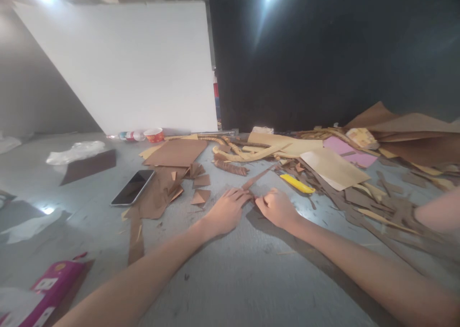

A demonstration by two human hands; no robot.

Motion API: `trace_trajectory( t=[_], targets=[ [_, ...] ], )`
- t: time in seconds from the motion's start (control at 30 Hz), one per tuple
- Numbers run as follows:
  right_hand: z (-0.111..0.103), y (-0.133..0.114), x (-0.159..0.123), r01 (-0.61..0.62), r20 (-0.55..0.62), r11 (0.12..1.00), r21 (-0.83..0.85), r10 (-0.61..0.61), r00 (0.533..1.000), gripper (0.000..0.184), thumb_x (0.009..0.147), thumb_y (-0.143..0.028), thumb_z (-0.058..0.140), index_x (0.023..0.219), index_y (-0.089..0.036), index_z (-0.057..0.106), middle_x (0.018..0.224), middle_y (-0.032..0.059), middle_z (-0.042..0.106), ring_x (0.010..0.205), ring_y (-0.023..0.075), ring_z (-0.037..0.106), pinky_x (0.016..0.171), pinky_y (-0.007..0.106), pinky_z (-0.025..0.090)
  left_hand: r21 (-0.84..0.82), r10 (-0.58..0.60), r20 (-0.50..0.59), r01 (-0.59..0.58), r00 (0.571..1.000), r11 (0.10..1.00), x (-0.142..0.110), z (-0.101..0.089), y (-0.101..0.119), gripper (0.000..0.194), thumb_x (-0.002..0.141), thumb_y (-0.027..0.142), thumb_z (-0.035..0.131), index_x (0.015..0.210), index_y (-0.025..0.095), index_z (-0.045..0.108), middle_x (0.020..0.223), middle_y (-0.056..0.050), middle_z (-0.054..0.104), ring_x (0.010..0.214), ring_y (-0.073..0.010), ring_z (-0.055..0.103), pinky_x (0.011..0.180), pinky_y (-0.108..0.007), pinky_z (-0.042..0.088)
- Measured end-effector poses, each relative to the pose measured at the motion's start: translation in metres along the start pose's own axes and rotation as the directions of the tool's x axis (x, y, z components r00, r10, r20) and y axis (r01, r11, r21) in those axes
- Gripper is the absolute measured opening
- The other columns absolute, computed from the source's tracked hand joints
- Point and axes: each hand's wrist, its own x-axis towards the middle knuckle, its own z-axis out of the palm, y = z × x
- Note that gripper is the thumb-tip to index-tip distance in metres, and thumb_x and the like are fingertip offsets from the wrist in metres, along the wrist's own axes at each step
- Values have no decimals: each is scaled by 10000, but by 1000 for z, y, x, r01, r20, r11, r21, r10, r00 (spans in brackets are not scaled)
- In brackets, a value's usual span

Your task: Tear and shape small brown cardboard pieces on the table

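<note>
Both hands meet over the middle of the grey table. My left hand (227,211) has its fingers bent together at one end of a thin brown paper strip (258,176), which runs away to the upper right. Close beside it, my right hand (276,207) is curled with thumb and fingers pinched by the same end of the strip. What lies between the fingertips is mostly hidden. A yellow box cutter (297,183) lies just beyond my right hand. Past the left hand are small brown paper scraps (201,196) and a short ridged brown roll (231,168).
A phone (133,188) rests on brown paper at the left, near a magenta packet (53,286). Twisted yellow-brown strands (247,154) lie at the back. Cut strips and sheets (334,169) crowd the right, where another person's arm (439,211) reaches in. White (143,68) and black (323,58) panels stand behind.
</note>
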Motion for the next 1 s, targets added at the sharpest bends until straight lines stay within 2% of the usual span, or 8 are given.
trace_trajectory(
  t=[0.33,0.77,1.0],
  targets=[
    [2,0,0,5,-9,1000,-2,-5,1000,537,1013,-210,503,487,-214,610,526,62,663,572,190,582,749,332,414,33,43,-36,-42,998,999,-1,4,-3,541,950,41,456,1443,222,586,1452,-92,659,1408,-267,559,1186,-498,468],
    [2,0,-1,5,-27,1000,24,-5,1000,543,1015,-217,482,485,-228,601,509,64,649,568,204,582,758,341,432,53,79,-37,-77,996,996,-1,6,-5,518,964,63,438,1443,193,586,1451,-111,666,1419,-260,568,1205,-486,465],
    [3,1,0,5,-45,999,49,-3,999,565,1004,-202,489,443,-236,541,496,60,633,551,192,556,787,335,440,41,65,-41,-63,997,997,-1,7,-6,503,993,80,428,1446,216,598,1464,-93,663,1422,-251,566,1212,-492,458]
  ],
)
